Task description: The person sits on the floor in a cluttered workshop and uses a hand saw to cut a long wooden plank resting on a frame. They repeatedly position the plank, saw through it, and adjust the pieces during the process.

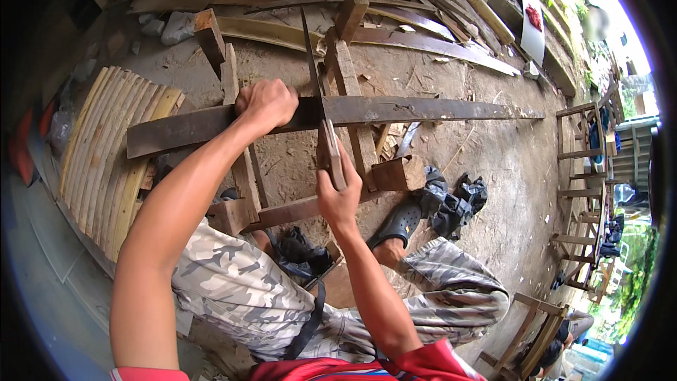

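A long dark wooden plank [416,109] lies crosswise over a low wooden stand [344,70]. My left hand [266,104] is closed over the plank, left of the saw, with its fingers curled over the far edge. My right hand [340,187], on the near side, is wrapped round the wooden handle of a handsaw [309,44]. The blade is seen almost edge-on, pointing away from me and crossing the plank just right of my left hand. How deep it sits in the wood I cannot tell.
Stacked wooden strips [106,162] lie at the left. Scrap boards [437,48] cover the far ground. A black clog [396,226] on my foot is beside crumpled black plastic [462,201]. Wooden frames [582,194] stand at the right; another person [564,339] is at lower right.
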Demonstrator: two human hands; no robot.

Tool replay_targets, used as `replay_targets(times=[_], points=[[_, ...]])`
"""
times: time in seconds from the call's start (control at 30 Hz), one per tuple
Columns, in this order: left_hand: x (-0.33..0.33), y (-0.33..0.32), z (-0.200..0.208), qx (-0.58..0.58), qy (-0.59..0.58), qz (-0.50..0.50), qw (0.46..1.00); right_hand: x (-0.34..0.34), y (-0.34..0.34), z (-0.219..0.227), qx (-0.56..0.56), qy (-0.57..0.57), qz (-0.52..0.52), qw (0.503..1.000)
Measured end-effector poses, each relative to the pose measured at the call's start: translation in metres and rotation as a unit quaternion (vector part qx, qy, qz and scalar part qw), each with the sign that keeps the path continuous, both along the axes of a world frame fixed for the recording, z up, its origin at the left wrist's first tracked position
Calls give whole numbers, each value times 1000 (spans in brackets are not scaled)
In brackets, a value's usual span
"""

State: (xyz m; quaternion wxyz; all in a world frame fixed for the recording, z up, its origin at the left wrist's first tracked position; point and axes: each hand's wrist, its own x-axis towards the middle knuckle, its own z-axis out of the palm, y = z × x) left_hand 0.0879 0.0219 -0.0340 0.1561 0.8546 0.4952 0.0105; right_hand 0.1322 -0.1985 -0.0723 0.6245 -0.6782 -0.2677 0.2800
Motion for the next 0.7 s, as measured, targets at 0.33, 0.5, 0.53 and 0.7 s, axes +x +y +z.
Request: replay_targets(times=[0.33, 0.5, 0.53, 0.7], points=[[-1, -4, 14, -77, 21, -22, 997, -70, -230, 46, -139, -72, 44, 987], [-2, -7, 3, -48, 10, 22, 999, -41, -112, 21, -50, -90, 19, 995], [-2, -6, 3, -36, -3, 20, 999, -22, -60, 8, -15, -99, -4, 995], [3, -5, 12, -52, 11, 17, 998, 14, 30, 11, -19, -37, -10, 999]])
